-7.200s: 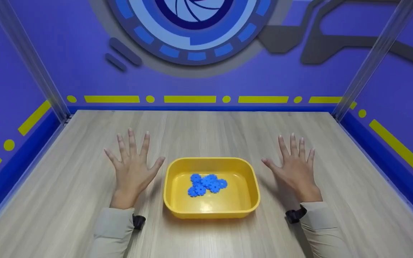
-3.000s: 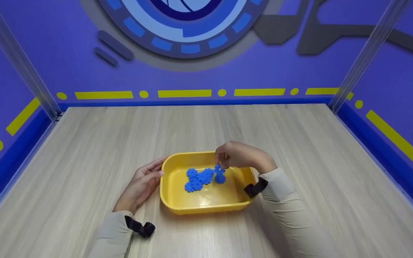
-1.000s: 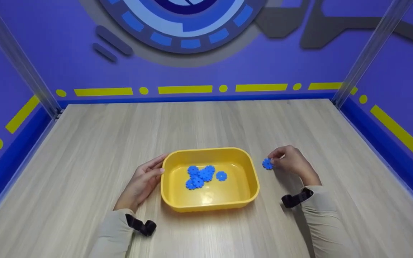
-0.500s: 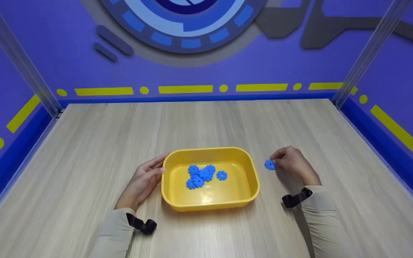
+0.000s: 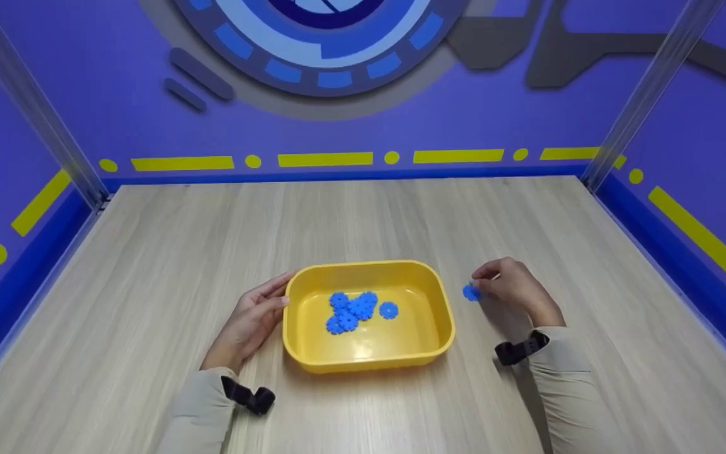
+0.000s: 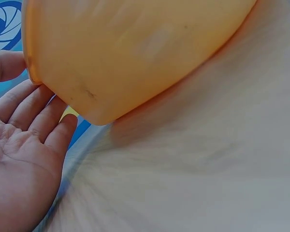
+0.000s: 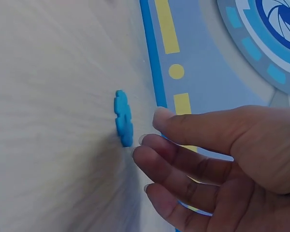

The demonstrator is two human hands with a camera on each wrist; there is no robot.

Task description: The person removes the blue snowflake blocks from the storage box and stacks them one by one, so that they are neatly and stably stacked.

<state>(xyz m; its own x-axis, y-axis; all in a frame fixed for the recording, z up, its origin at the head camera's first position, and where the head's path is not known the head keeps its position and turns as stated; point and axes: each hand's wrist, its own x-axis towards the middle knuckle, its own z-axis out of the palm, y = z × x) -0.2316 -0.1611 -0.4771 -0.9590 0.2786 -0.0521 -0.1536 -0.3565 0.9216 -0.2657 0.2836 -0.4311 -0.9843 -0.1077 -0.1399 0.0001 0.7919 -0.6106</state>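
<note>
My left hand (image 5: 251,325) grips the left end of a yellow plastic tub (image 5: 369,364); in the left wrist view its thumb (image 6: 7,66) lies at the rim and the fingers reach below it. Several blue notched discs (image 5: 347,320) overlap in a cluster inside, with one separate blue disc (image 5: 389,310) to their right. Outside, right of the tub, another blue notched disc (image 5: 471,292) lies on the table at the fingertips of my right hand (image 5: 511,285). The right wrist view shows this disc (image 7: 123,118) just beyond the parted thumb and fingers, which hold nothing.
The wood-grain table (image 5: 363,221) is bounded by a purple back wall (image 5: 350,135) and side walls with yellow markings. Dark bands with small cameras (image 5: 520,348) sit on both wrists.
Since the earliest frame, my left hand has taken hold of the tub. My right hand carried one disc out to the table on the right, and its fingers have now loosened from it.
</note>
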